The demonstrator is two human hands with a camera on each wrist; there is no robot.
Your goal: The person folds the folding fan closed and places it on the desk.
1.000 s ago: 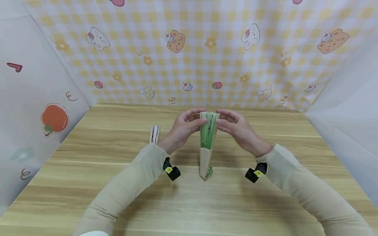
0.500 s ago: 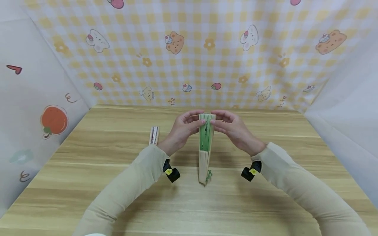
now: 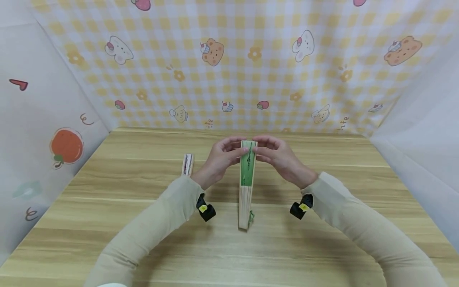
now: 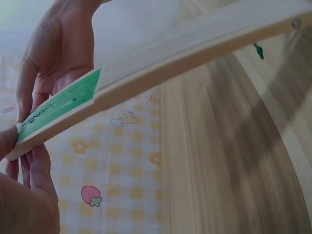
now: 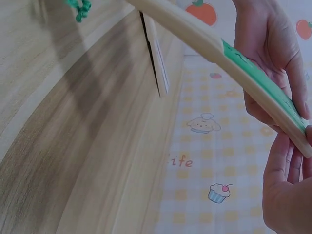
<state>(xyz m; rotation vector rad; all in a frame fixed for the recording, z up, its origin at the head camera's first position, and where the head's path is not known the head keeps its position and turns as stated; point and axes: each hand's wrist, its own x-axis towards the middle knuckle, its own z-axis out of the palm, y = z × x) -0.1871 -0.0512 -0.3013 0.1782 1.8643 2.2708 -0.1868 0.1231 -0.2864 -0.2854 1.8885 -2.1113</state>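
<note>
A green folding fan [image 3: 247, 169] with pale wooden ribs is folded nearly flat in the middle of the head view, dark marks running along its green part. My left hand [image 3: 224, 159] pinches its far end from the left, thumb on top and fingers beneath. From the right, my right hand [image 3: 277, 159] pinches the same end in a similar way. The pivot end points back toward me, and a green tassel [image 3: 251, 217] hangs beside it. In the left wrist view the fan's ribs [image 4: 195, 44] slant over the table, with a metal rivet at the pivot.
A second folded fan [image 3: 187, 164], pale with dark markings, lies on the wooden table [image 3: 118, 191] left of my hands, partly hidden by my left wrist. Behind the table hangs a yellow checked cloth [image 3: 233, 79] with cartoon prints.
The fan's ribs have come together from a narrow spread into a closed stack. My right hand has moved left toward my left hand, and the pivot end has come nearer to me.
</note>
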